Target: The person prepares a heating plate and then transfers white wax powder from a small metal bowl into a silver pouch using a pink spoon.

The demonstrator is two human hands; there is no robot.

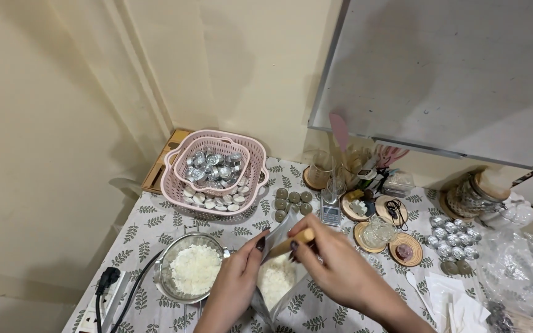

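our left hand [237,279] grips the edge of a clear pouch [277,277] of white wax flakes and holds its mouth open, while our right hand [334,265] is clenched around a wooden scoop [291,244] whose tip dips into the opening. the pouch stands tilted on the surface [143,216], just right of a metal pot [194,271] already holding a mound of the same white flakes.

to do this well, we judge that the left hand should keep the mouth wide and the pouch leaning toward the pot, so flakes do not fall onto the leaf-print cloth between them. shallow scoops carried low over the rim would likely spill least.

around us: a pink basket [174,185] with a smaller one nested inside, both holding little metal cups, sits behind the pot. a few dark round pieces [292,202] lie between the basket and a small digital scale [330,213]. to the right are wooden coasters [406,249] with a small glass jar, and more metal cups [454,237]. a power strip [107,291] with a black cord lies touching or just beside the pot's left edge; loose flakes near it look like the thing to watch. the pouch's raised flap partly hides the scoop's bowl from us.
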